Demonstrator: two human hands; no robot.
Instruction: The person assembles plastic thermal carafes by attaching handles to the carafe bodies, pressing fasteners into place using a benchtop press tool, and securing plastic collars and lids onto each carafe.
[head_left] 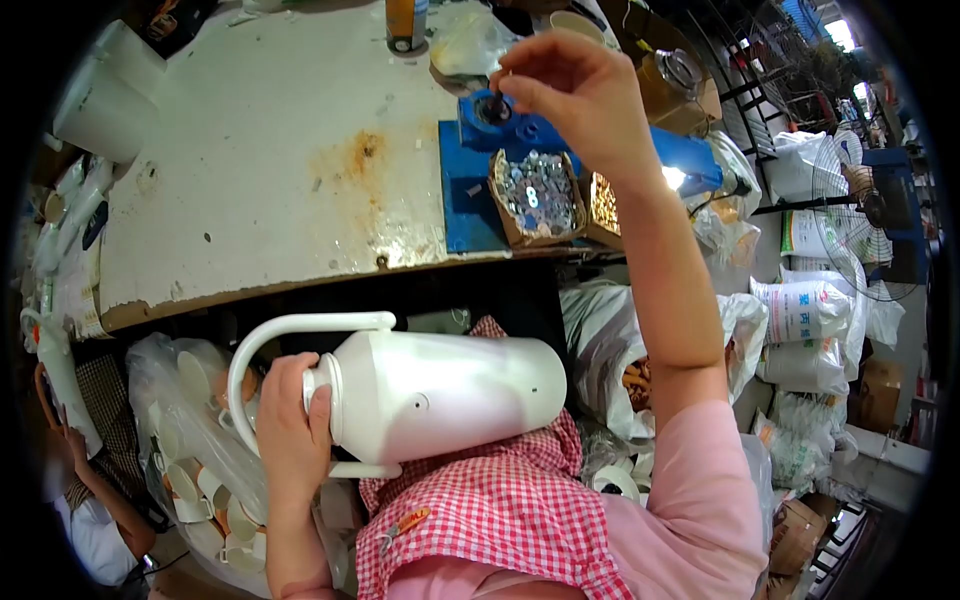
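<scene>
A white thermos jug (450, 395) lies on its side across my lap, with its base to the right. My left hand (295, 415) is closed around its neck at the left end. The jug's curved white handle (300, 322) loops around that hand. My right hand (585, 95) is raised over a blue machine (690, 160), thumb and fingers pinched together beside a small dark part at its near end. What the pinch holds, if anything, is too small to make out. Below that hand stands a box of small shiny metal pieces (540, 195), next to a box of brass-coloured pieces (604, 203).
The worn white table (250, 180) spans the front, with a can (406, 25) and white containers (105, 105) on it. Bags of white cup-like parts (200, 490) stand at lower left. Sacks (805, 310) and a fan (865, 200) are at right; another person (95, 530) sits far left.
</scene>
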